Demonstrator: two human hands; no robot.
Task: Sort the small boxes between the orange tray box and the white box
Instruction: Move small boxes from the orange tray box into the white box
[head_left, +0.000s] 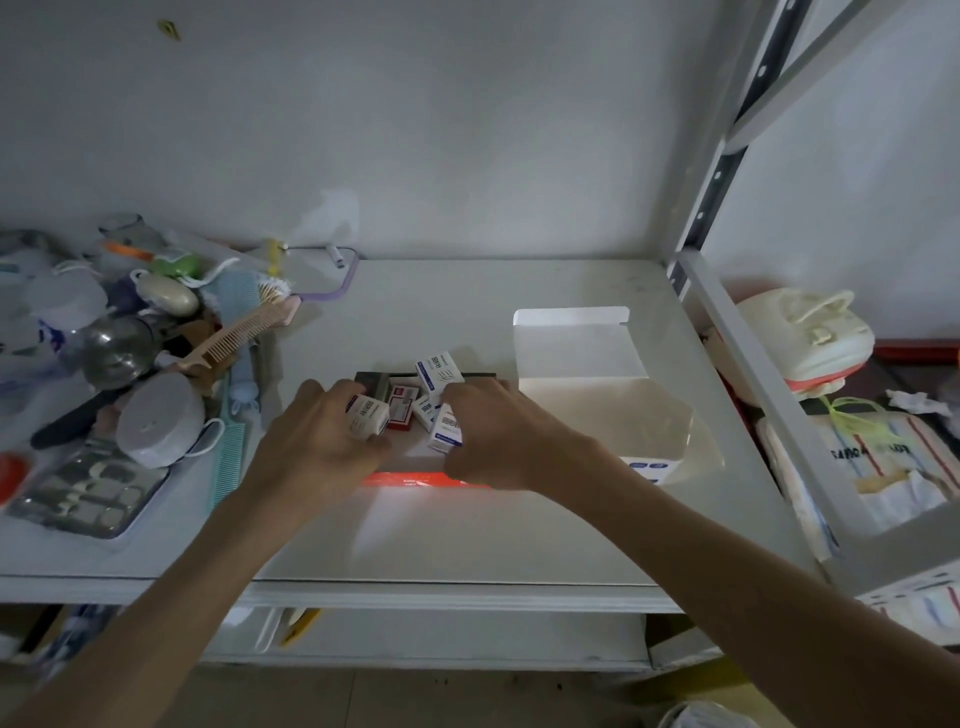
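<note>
Between both hands, small boxes

Small boxes jumbled in orange tray box; white box open beside.

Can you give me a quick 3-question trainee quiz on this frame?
1. True or false: the white box has its lid flap open.
2. Which hand grips a small white-and-blue box over the orange tray box? A) left hand B) right hand C) both
3. Fill in: the peach comb lies to the ___ of the tray.

Key: 1 true; 2 C; 3 left
</note>
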